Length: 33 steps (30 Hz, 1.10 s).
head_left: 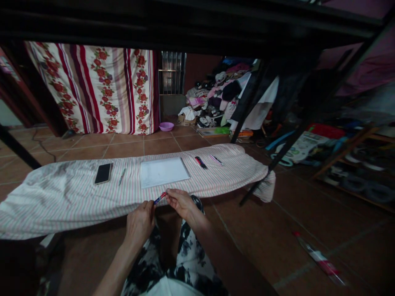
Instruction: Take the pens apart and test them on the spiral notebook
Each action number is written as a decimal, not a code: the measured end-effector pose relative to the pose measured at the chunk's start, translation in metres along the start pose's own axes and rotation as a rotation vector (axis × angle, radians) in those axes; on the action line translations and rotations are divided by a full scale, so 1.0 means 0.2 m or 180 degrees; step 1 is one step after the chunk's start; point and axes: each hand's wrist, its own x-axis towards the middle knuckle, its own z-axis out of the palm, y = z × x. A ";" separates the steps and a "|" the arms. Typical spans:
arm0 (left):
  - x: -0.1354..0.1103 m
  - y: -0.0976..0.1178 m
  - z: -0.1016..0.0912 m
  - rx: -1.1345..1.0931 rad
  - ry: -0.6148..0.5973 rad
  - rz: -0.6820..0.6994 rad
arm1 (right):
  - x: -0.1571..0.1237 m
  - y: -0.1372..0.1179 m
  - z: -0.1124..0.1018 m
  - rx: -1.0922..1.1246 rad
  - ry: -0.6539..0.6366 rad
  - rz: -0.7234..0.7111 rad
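Observation:
Both of my hands hold a small red and blue pen [160, 198] at the near edge of a long board covered in striped cloth [70, 193]. My left hand [140, 222] pinches the pen's lower end. My right hand [180, 202] grips its upper end with closed fingers. Just beyond the pen lies a white spiral notebook [163, 172]. On the cloth to the left are a black phone [103, 173] and a thin pen [122, 176]. To the right of the notebook lie a red and black pen [200, 162] and a pink pen [215, 159].
A floral curtain [101, 86] hangs at the back left. A pile of clothes [219, 102] and a pink bowl [166, 126] sit at the back. Dark metal frame bars [286, 135] slant down on the right beside cluttered shelves. A plastic-wrapped item [319, 259] lies on the tiled floor.

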 end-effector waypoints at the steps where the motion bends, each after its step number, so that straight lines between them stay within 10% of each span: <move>1: 0.01 0.00 0.00 -0.0008 -0.0008 0.0006 | 0.01 0.00 -0.01 -0.0017 -0.0004 -0.0014; 33: 0.11 -0.03 -0.03 -0.0038 -0.0292 -0.0232 | 0.13 -0.01 -0.01 0.0333 -0.0230 0.0208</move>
